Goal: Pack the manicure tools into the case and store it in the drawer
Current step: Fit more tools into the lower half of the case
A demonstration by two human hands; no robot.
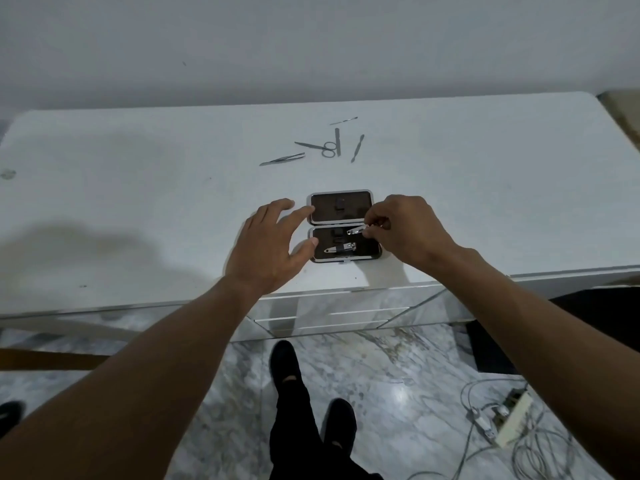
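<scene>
A white dresser top [138, 209] fills the middle band of the frame, with a plain wall above it and a marbled floor [398, 375] below, where the person's dark-trousered legs and shoes stand at bottom centre. Mirrored drawer fronts [332, 317] show just under the dresser's near edge. At lower right of the frame a tangle of cables and a power strip [512, 420] lie on the floor.

Two bare forearms reach up from the lower corners. The left hand [270, 244] rests left of centre, fingers spread and loose, gripping nothing; its fingertips touch the left edge of the case [341, 195]. The case lies open and flat at centre frame, two dark-lined halves one above the other, the near half close to the dresser's front edge. The right hand [412, 230] sits just right of the case, thumb and fingers pinched on a small nail clipper [356, 231], held over the upper right part of the near half. A second, larger nail clipper [341, 248] already lies in that near half, below the held one.

Further up the frame, well apart from the case, loose tools lie on the top: tweezers [282, 159] at left, scissors [318, 147], a flat file [337, 142] touching the scissors' loops, a slim pusher [357, 148] at right, and a thin probe [344, 120] highest of all
</scene>
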